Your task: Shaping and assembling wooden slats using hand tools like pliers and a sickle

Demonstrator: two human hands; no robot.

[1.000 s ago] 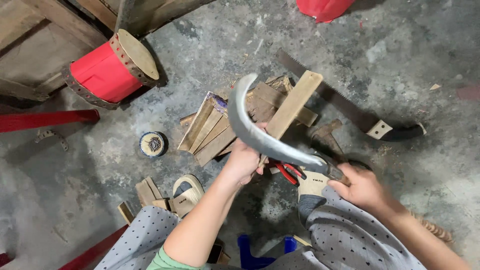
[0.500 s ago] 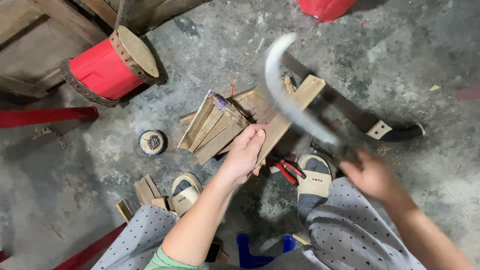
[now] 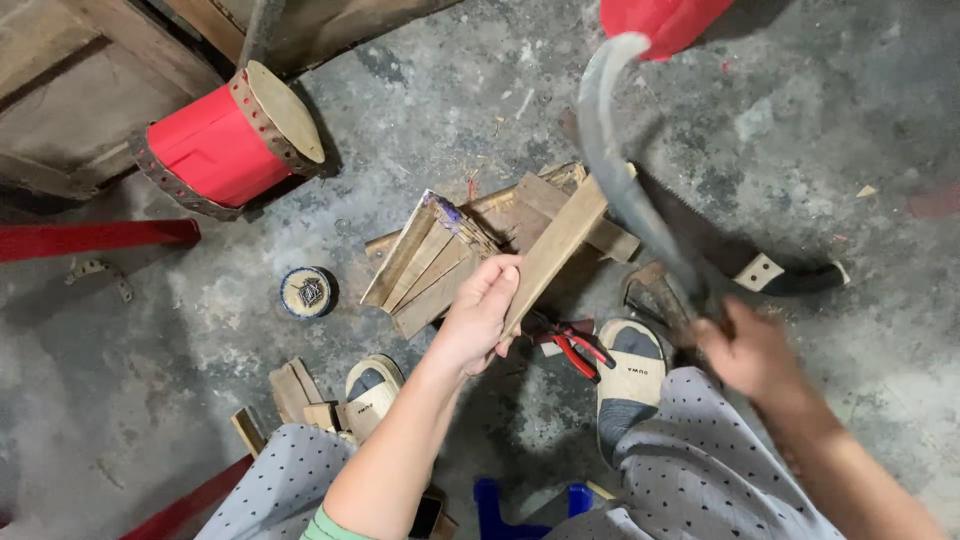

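Above a rough concrete floor (image 3: pixel 830 110), left hand (image 3: pixel 482 312) closed around lower end of a wooden slat (image 3: pixel 556 250) — fingers wrapped over its edge, slat slanting up and away over a pile of wood offcuts (image 3: pixel 432 262). Right hand (image 3: pixel 748 348) fisted on handle of a curved sickle-like blade (image 3: pixel 618 170), raised, blurred, tip arching up toward a red object (image 3: pixel 660 20) at top edge. Just below the slat, red-handled pliers (image 3: pixel 572 348) on the floor beside a sandalled foot (image 3: pixel 630 372). Past the pile to the right, a saw (image 3: pixel 745 262) lying flat — dark handle outermost. Farther left, a small round tin (image 3: pixel 306 292), then a red drum (image 3: pixel 232 138) tipped on its side against timber.
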